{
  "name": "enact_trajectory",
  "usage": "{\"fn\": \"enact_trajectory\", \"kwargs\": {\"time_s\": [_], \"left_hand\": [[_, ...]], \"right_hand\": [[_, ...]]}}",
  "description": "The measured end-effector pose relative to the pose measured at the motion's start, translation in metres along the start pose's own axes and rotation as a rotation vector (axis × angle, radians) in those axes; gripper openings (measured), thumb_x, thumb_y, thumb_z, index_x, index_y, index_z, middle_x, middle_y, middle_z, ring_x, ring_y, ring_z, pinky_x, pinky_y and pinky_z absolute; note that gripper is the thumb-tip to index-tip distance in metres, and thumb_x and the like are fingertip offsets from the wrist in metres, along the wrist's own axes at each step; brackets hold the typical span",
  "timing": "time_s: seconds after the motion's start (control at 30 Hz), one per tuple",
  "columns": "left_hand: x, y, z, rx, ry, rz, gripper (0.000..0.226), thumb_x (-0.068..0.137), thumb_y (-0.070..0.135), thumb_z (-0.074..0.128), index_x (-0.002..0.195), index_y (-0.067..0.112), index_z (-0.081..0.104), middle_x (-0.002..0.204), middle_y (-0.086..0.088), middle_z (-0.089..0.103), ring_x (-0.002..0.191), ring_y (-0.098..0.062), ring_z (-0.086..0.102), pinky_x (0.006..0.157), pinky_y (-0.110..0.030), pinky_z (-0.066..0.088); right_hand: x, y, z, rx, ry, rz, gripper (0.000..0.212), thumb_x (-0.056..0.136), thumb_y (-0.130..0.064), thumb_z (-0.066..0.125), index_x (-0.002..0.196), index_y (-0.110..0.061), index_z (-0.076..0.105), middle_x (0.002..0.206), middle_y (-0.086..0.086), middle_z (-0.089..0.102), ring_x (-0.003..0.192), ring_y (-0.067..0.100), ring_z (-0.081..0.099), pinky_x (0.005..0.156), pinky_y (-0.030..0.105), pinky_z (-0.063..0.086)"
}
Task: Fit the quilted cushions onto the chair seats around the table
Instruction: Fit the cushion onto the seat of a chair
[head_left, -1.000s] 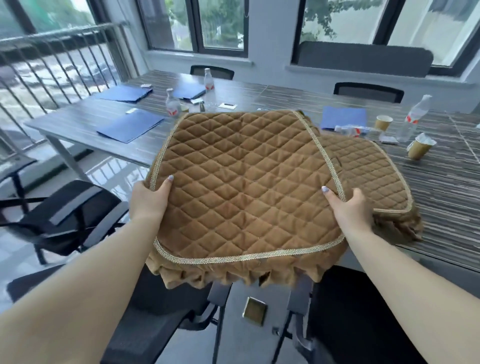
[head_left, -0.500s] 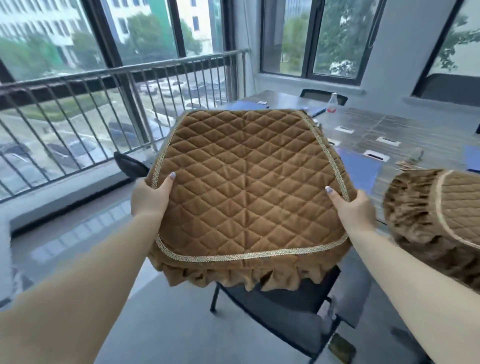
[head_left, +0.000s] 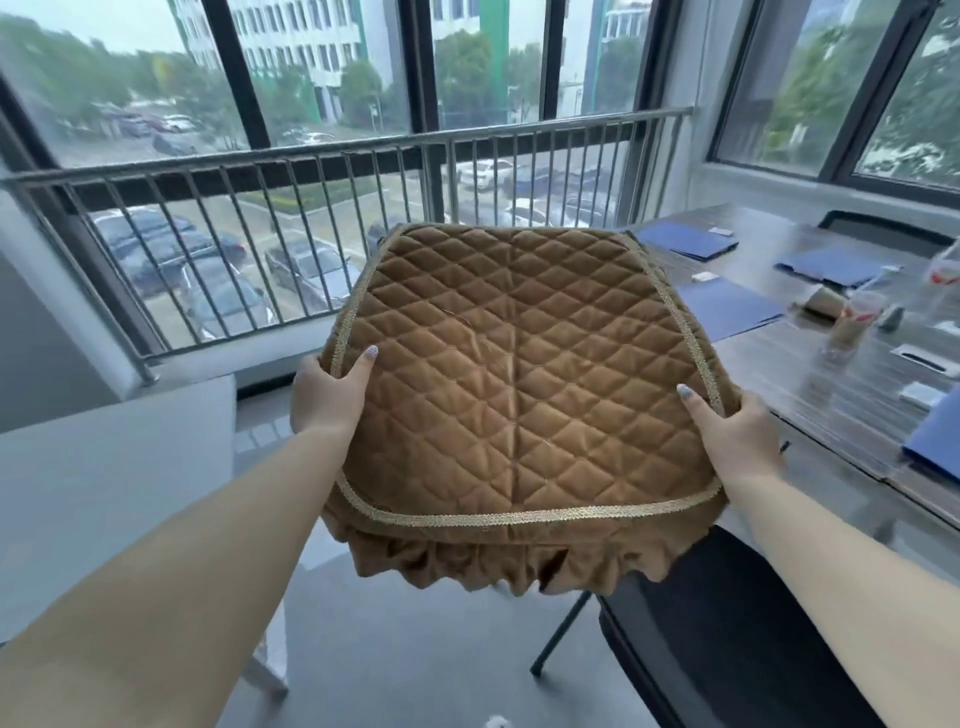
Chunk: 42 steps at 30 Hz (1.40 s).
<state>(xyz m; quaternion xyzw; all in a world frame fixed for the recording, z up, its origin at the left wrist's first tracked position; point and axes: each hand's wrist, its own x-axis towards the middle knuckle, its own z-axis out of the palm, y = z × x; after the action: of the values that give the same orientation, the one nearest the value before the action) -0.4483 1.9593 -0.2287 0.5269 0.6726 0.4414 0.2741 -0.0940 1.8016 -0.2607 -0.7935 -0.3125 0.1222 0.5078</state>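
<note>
I hold a brown quilted cushion (head_left: 519, 374) with gold trim and a ruffled skirt flat in the air in front of me. My left hand (head_left: 327, 395) grips its left edge, thumb on top. My right hand (head_left: 732, 436) grips its right edge the same way. A black chair (head_left: 727, 639) stands below the cushion at the lower right, its seat partly hidden by the ruffle. The dark wooden table (head_left: 810, 384) runs along the right side.
Blue folders (head_left: 727, 306), a paper cup (head_left: 852, 322) and small items lie on the table. Another black chair back (head_left: 883, 234) shows at the far right. A metal railing (head_left: 311, 234) and large windows stand ahead. A grey surface (head_left: 104, 493) is at the left, grey floor below.
The view has swung left with the cushion still held in both hands. The second cushion on the table has left the view, and the railing and windows now fill the background.
</note>
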Motion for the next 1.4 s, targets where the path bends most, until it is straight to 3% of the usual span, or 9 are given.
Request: {"fn": "enact_trajectory", "kwargs": {"time_s": [0.17, 0.33, 0.5, 0.67, 0.9, 1.07, 1.27, 1.4], "left_hand": [[0.087, -0.002, 0.016, 0.000, 0.047, -0.004, 0.065, 0.081, 0.060, 0.061, 0.115, 0.005, 0.052, 0.099, -0.006, 0.055, 0.095, -0.029, 0.055, 0.077, -0.035, 0.041], [0.180, 0.011, 0.041, 0.008, 0.087, 0.025, 0.062, 0.081, 0.058, 0.061, 0.112, 0.005, 0.054, 0.096, -0.005, 0.054, 0.092, -0.030, 0.055, 0.075, -0.034, 0.039], [0.261, 0.023, 0.066, 0.018, 0.173, 0.048, 0.066, 0.079, 0.058, 0.064, 0.119, 0.005, 0.053, 0.110, -0.011, 0.061, 0.104, -0.032, 0.058, 0.082, -0.035, 0.042], [0.331, 0.024, 0.097, -0.030, 0.148, 0.059, 0.061, 0.078, 0.057, 0.066, 0.112, 0.008, 0.055, 0.104, -0.008, 0.062, 0.101, -0.031, 0.059, 0.083, -0.035, 0.044], [0.442, 0.038, 0.170, -0.064, -0.010, 0.126, 0.066, 0.078, 0.058, 0.065, 0.117, 0.005, 0.055, 0.113, -0.013, 0.062, 0.106, -0.033, 0.058, 0.089, -0.038, 0.043], [0.506, 0.072, 0.233, -0.093, -0.179, 0.256, 0.063, 0.079, 0.055, 0.066, 0.113, 0.003, 0.056, 0.113, -0.017, 0.061, 0.107, -0.035, 0.056, 0.089, -0.039, 0.041], [0.520, 0.101, 0.303, -0.122, -0.366, 0.343, 0.060, 0.081, 0.051, 0.066, 0.112, 0.001, 0.055, 0.110, -0.018, 0.061, 0.103, -0.034, 0.056, 0.078, -0.034, 0.036], [0.518, 0.118, 0.355, -0.124, -0.499, 0.374, 0.059, 0.081, 0.053, 0.066, 0.109, 0.002, 0.054, 0.104, -0.016, 0.061, 0.100, -0.034, 0.058, 0.080, -0.038, 0.041]], "right_hand": [[0.063, -0.029, 0.086, 0.043, -0.039, -0.031, 0.042, 0.081, -0.050, 0.067, 0.095, -0.012, 0.054, 0.094, 0.005, 0.058, 0.087, 0.024, 0.053, 0.076, 0.032, 0.039], [0.132, -0.056, 0.163, 0.075, -0.131, 0.002, 0.052, 0.081, -0.048, 0.068, 0.109, -0.006, 0.054, 0.100, 0.007, 0.060, 0.089, 0.025, 0.054, 0.076, 0.032, 0.039], [0.196, -0.081, 0.232, 0.026, -0.240, 0.001, 0.051, 0.082, -0.047, 0.067, 0.113, -0.008, 0.057, 0.102, 0.006, 0.059, 0.094, 0.023, 0.053, 0.079, 0.032, 0.038], [0.238, -0.097, 0.274, 0.014, -0.254, -0.016, 0.046, 0.082, -0.043, 0.069, 0.114, -0.011, 0.058, 0.103, 0.005, 0.061, 0.094, 0.022, 0.055, 0.078, 0.031, 0.038], [0.287, -0.111, 0.324, -0.070, -0.044, 0.032, 0.044, 0.083, -0.039, 0.069, 0.111, -0.009, 0.054, 0.099, 0.002, 0.056, 0.093, 0.021, 0.053, 0.076, 0.029, 0.035], [0.304, -0.112, 0.335, -0.083, 0.115, 0.199, 0.059, 0.079, -0.040, 0.073, 0.124, -0.009, 0.049, 0.118, 0.011, 0.060, 0.109, 0.031, 0.057, 0.087, 0.036, 0.043], [0.301, -0.102, 0.324, -0.079, 0.308, 0.366, 0.065, 0.079, -0.039, 0.074, 0.127, -0.007, 0.045, 0.122, 0.012, 0.059, 0.113, 0.031, 0.056, 0.086, 0.034, 0.042], [0.302, -0.088, 0.306, -0.140, 0.387, 0.438, 0.061, 0.080, -0.048, 0.070, 0.124, -0.014, 0.044, 0.109, 0.004, 0.059, 0.105, 0.029, 0.057, 0.078, 0.034, 0.040]]}}
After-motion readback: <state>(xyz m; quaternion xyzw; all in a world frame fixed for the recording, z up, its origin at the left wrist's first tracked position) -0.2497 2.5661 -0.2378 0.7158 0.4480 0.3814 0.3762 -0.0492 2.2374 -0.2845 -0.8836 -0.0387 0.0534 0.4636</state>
